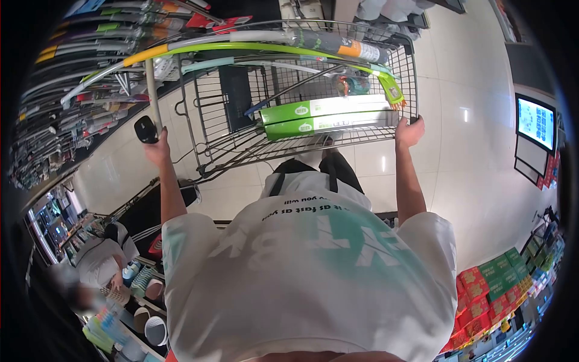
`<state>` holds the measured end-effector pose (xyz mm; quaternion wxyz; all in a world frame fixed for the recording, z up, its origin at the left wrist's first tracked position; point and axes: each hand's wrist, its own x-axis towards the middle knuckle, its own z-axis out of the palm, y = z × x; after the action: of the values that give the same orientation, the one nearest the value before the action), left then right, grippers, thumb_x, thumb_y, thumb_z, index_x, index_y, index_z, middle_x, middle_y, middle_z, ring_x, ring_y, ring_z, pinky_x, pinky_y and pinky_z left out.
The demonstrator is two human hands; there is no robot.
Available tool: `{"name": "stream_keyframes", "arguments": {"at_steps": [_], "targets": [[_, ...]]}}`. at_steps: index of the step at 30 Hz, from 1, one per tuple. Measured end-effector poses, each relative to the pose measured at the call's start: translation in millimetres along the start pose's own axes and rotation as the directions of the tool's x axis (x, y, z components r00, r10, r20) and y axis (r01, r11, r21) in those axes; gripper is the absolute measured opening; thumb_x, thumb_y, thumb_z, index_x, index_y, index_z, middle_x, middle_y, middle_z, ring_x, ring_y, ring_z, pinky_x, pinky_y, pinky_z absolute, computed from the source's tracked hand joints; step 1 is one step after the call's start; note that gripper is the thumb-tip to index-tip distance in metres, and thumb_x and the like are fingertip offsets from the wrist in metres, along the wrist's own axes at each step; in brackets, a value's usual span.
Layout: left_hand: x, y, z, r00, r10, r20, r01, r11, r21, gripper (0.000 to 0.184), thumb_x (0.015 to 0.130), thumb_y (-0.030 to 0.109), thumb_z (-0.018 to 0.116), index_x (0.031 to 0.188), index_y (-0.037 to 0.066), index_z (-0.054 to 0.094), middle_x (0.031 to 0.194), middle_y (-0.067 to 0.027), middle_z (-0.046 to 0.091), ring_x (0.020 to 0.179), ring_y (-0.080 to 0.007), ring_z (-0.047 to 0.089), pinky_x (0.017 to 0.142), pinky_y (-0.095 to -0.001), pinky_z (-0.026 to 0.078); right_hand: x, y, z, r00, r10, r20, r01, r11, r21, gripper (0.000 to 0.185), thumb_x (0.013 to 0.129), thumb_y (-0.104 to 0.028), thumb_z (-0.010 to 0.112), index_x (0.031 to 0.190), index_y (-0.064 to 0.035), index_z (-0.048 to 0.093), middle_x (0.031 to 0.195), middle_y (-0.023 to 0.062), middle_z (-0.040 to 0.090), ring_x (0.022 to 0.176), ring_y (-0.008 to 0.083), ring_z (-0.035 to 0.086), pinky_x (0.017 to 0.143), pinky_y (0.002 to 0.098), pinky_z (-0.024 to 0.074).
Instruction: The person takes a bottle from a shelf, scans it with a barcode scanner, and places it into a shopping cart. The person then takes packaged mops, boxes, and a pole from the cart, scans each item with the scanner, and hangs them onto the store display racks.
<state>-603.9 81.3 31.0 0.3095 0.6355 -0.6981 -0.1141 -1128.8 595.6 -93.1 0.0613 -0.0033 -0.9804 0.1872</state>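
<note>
My left hand (pixel 158 151) is closed around a black, rounded object (pixel 145 129) whose exact kind I cannot make out. A pale pole (pixel 152 90) runs up from beside this hand, left of the wire shopping cart (pixel 232 159). My right hand (pixel 410 132) grips the near right corner of the cart's rim. Inside the basket lie two long green-and-white boxes (pixel 344 107), one beside the other. A lime-green long-handled tool (pixel 389 84), a grey-and-yellow pole (pixel 175 46) and a teal pole (pixel 208 65) stretch across it. Near the boxes sits a clear wrapped item (pixel 351 85).
Racks of long-handled cleaning tools (pixel 90 66) line the left. At the lower left, a person (pixel 99 262) is beside shelves of cups and baskets (pixel 139 280). A lit screen (pixel 535 123) stands at right, above stacked red and green boxes (pixel 491 286). Pale tiles (pixel 458 169) cover the floor.
</note>
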Motion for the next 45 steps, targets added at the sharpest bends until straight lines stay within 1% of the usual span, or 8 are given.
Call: {"name": "stream_keyframes", "arguments": {"at_steps": [9,14,17,19,23,28,31,45], "targets": [[7,-11,-12,1.000,0.006,0.020,-0.007,0.999,0.048,0.073,0.062,0.044,0.086,0.117,0.005,0.059,0.101,-0.0185,0.071,0.098,-0.0371,0.067,0.085,-0.0438,0.050,-22,10,-5,0.999,-0.024,0.030,0.025,0.998,-0.062,0.059,0.074,-0.025,0.071,0.123,0.0011,0.053,0.116,0.0201,0.059,0.111,0.0382,0.053,0.094,0.0477,0.0454],[7,-10,-31,0.996,-0.070,0.051,0.064,0.992,0.110,0.074,0.062,0.047,0.085,0.116,0.005,0.059,0.100,-0.0199,0.070,0.097,-0.0393,0.066,0.084,-0.0458,0.050,-39,13,-11,0.999,-0.043,0.011,0.044,0.991,-0.123,0.052,0.074,-0.025,0.068,0.117,0.0010,0.056,0.110,0.0210,0.062,0.104,0.0400,0.057,0.088,0.0498,0.0485],[9,-20,-35,0.994,-0.082,0.076,0.077,0.994,0.072,0.074,0.061,0.047,0.085,0.115,0.003,0.059,0.098,-0.0206,0.070,0.095,-0.0399,0.066,0.083,-0.0463,0.051,-44,-1,-22,1.000,-0.015,-0.026,0.010,0.984,-0.180,0.045,0.072,-0.025,0.069,0.108,0.0002,0.059,0.106,0.0206,0.065,0.099,0.0400,0.063,0.086,0.0493,0.0520],[17,-51,-24,0.998,0.037,0.054,-0.037,0.999,-0.008,0.073,0.060,0.045,0.086,0.112,0.001,0.060,0.096,-0.0199,0.070,0.091,-0.0393,0.067,0.080,-0.0459,0.051,-40,-2,-24,1.000,-0.015,0.012,0.017,0.986,-0.163,0.042,0.072,-0.026,0.068,0.104,0.0002,0.060,0.100,0.0206,0.067,0.095,0.0411,0.064,0.084,0.0492,0.0523],[11,-33,-40,0.998,-0.036,0.061,0.041,0.995,-0.096,0.066,0.060,0.041,0.087,0.109,0.003,0.062,0.094,-0.0174,0.071,0.089,-0.0362,0.068,0.079,-0.0437,0.052,-34,3,-21,0.996,-0.090,-0.015,0.088,0.992,-0.094,0.041,0.072,-0.026,0.067,0.102,0.0009,0.060,0.097,0.0210,0.067,0.092,0.0411,0.065,0.083,0.0498,0.0518],[10,-11,-48,0.992,-0.105,0.066,0.107,0.993,-0.038,0.060,0.061,0.037,0.086,0.106,0.004,0.063,0.093,-0.0149,0.072,0.088,-0.0339,0.069,0.080,-0.0426,0.052,-32,-15,-34,0.997,-0.020,0.080,0.027,0.996,-0.090,0.039,0.073,-0.024,0.067,0.101,0.0018,0.060,0.097,0.0216,0.067,0.093,0.0412,0.064,0.083,0.0497,0.0508],[14,-10,-44,0.991,-0.108,0.078,0.112,0.993,-0.045,0.060,0.061,0.036,0.086,0.106,0.004,0.063,0.092,-0.0146,0.072,0.088,-0.0336,0.069,0.080,-0.0422,0.052,-25,-11,-25,0.996,-0.089,0.027,0.091,0.992,-0.089,0.039,0.073,-0.023,0.067,0.101,0.0023,0.060,0.097,0.0219,0.067,0.094,0.0409,0.064,0.084,0.0489,0.0504],[16,6,-39,0.978,-0.203,0.044,0.201,0.978,0.055,0.059,0.060,0.034,0.086,0.105,0.004,0.062,0.091,-0.0149,0.071,0.087,-0.0346,0.068,0.078,-0.0426,0.053,0,-41,-20,0.966,-0.064,0.252,0.087,0.993,-0.083,0.036,0.074,-0.017,0.067,0.101,0.0031,0.054,0.099,0.0226,0.063,0.096,0.0411,0.061,0.084,0.0491,0.0490]]}}
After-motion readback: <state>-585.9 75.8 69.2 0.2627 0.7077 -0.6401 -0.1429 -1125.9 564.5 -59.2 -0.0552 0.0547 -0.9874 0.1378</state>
